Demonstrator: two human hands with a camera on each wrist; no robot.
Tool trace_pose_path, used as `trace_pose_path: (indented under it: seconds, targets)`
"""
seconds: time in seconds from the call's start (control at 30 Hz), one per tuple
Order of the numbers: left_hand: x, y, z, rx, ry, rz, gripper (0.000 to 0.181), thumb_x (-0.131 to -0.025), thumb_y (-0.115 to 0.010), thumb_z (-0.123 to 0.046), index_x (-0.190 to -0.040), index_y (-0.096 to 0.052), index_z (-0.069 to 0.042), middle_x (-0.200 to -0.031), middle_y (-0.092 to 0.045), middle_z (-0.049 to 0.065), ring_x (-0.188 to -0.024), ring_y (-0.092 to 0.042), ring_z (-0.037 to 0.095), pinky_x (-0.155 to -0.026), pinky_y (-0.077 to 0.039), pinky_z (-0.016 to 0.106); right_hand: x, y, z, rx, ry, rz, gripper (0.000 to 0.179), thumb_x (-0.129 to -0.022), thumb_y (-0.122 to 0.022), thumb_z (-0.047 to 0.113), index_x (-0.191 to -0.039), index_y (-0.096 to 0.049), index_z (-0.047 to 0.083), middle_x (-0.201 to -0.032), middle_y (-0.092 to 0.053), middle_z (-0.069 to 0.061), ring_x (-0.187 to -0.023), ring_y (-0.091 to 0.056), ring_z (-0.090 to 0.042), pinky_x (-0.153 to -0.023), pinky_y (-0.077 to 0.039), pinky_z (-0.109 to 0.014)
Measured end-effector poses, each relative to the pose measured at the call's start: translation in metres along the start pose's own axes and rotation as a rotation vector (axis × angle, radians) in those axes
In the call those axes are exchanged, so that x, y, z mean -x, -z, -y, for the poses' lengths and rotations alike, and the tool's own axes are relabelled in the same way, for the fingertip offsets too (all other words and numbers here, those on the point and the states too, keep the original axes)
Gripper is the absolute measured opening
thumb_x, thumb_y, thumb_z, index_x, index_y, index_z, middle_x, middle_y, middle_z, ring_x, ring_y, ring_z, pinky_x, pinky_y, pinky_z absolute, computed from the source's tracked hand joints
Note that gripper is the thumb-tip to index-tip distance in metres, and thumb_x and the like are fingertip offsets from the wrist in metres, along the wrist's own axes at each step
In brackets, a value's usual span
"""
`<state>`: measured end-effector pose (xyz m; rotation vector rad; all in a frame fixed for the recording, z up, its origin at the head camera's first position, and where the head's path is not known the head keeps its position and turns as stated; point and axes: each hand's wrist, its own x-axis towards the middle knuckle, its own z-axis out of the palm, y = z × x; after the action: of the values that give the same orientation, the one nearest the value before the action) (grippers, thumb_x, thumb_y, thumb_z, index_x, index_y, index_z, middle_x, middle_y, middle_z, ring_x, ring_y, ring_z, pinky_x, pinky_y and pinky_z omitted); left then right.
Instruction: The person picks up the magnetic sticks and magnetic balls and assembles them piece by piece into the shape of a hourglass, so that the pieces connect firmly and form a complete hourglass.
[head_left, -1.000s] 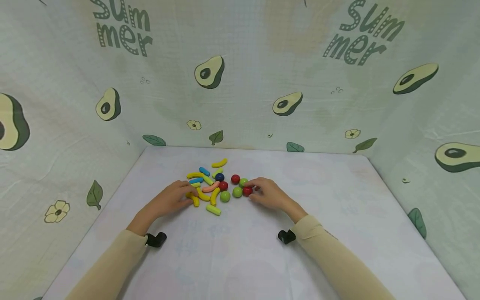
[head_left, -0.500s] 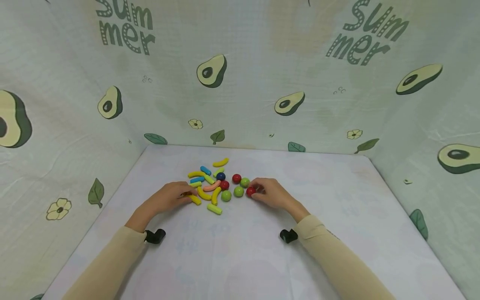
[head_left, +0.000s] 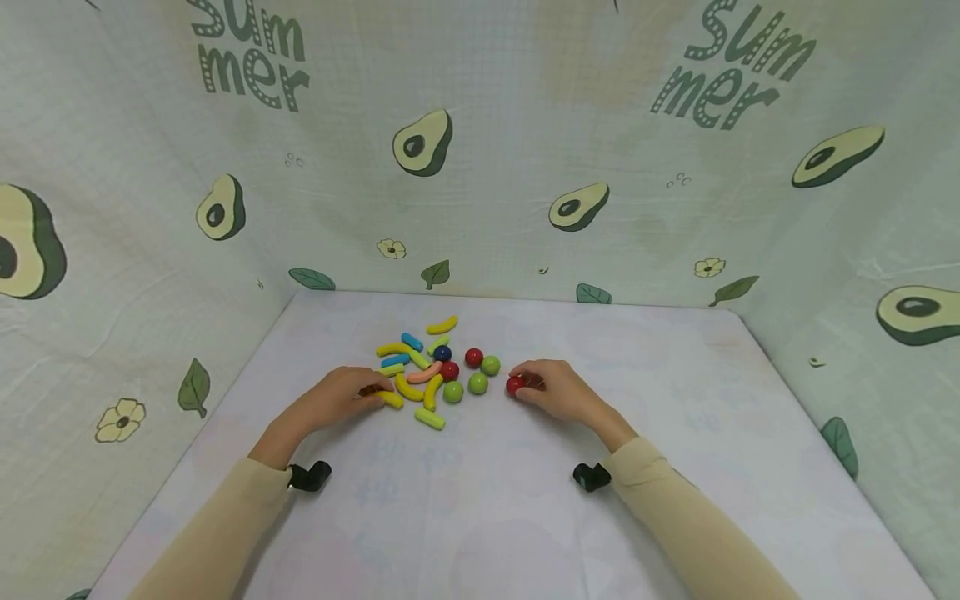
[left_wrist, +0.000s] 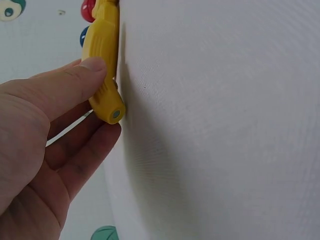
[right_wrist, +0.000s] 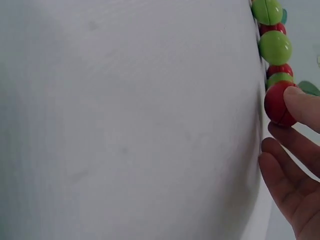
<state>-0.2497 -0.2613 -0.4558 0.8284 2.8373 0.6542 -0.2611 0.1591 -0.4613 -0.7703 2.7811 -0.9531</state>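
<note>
My left hand point(head_left: 343, 395) is at the left edge of a cluster of toy pieces, its thumb and fingers pinching a yellow curved stick point(head_left: 392, 400). Seen from the left wrist, this yellow stick point(left_wrist: 102, 45) has a small grey disc in its end and lies close to the tabletop. On the cluster's other side, my right hand point(head_left: 561, 392) pinches a red ball point(head_left: 513, 386) between thumb and fingers. In the right wrist view, the red ball point(right_wrist: 276, 104) is low over or on the table; which one I cannot tell.
Between the hands lie a peach curved stick point(head_left: 424, 373), a dark blue ball point(head_left: 442, 353), a green ball point(head_left: 477, 383), a blue stick point(head_left: 412, 341) and a lime stick point(head_left: 430, 418), among several others. Patterned cloth point(head_left: 495, 150) rises behind the white table point(head_left: 480, 517).
My right hand has taken the red ball and drawn it rightward, away from the green balls. The yellow stick in my left hand has turned slightly; that hand has barely moved.
</note>
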Motion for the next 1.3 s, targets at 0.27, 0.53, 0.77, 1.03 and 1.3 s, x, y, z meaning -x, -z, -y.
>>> trace_pose_path:
  seconds: [0.27, 0.53, 0.77, 1.03, 1.3]
  targets:
    - [0.0, -0.002, -0.001, -0.002, 0.007, -0.001, 0.026, -0.099, -0.077, -0.014, -0.125, -0.076, -0.014, -0.113, -0.074, -0.006, -0.095, -0.062, 0.012, -0.09, -0.056, 0.038, 0.025, 0.016, -0.015, 0.008, -0.039, -0.042, 0.029, -0.1, -0.074, 0.016, -0.129, -0.073, 0.011, -0.109, -0.074, 0.0, -0.096, -0.066, -0.015, -0.089, -0.058, -0.039]
    - [0.0, 0.0, -0.004, -0.031, 0.022, 0.008, 0.026, -0.1, -0.076, -0.015, -0.126, -0.077, -0.014, -0.115, -0.075, -0.005, -0.097, -0.063, 0.013, -0.092, -0.056, 0.041, 0.049, 0.032, -0.028, 0.032, -0.071, -0.072, 0.028, -0.099, -0.076, 0.016, -0.127, -0.074, 0.012, -0.108, -0.074, 0.0, -0.096, -0.067, -0.018, -0.088, -0.059, -0.041]
    - [-0.001, 0.0, -0.002, -0.023, 0.038, 0.014, 0.026, -0.1, -0.075, -0.015, -0.127, -0.076, -0.014, -0.116, -0.075, -0.004, -0.099, -0.064, 0.013, -0.092, -0.057, 0.041, 0.067, 0.042, -0.037, 0.056, -0.088, -0.079, 0.028, -0.099, -0.076, 0.015, -0.126, -0.074, 0.01, -0.107, -0.074, 0.001, -0.097, -0.066, -0.017, -0.088, -0.059, -0.04]
    - [-0.001, -0.001, -0.001, -0.046, 0.035, 0.004, 0.027, -0.1, -0.076, -0.016, -0.127, -0.076, -0.014, -0.116, -0.075, -0.004, -0.098, -0.064, 0.012, -0.092, -0.057, 0.041, 0.079, 0.049, -0.049, 0.084, -0.098, -0.097, 0.028, -0.098, -0.076, 0.014, -0.125, -0.074, 0.009, -0.105, -0.073, -0.002, -0.096, -0.066, -0.021, -0.087, -0.06, -0.043]
    - [0.0, -0.001, -0.004, -0.041, 0.024, -0.01, 0.027, -0.099, -0.077, -0.015, -0.127, -0.077, -0.013, -0.114, -0.075, -0.004, -0.095, -0.062, 0.012, -0.09, -0.058, 0.04, 0.081, 0.049, -0.055, 0.065, -0.122, -0.106, 0.028, -0.099, -0.076, 0.016, -0.126, -0.073, 0.008, -0.111, -0.075, -0.005, -0.101, -0.068, -0.022, -0.091, -0.06, -0.046]
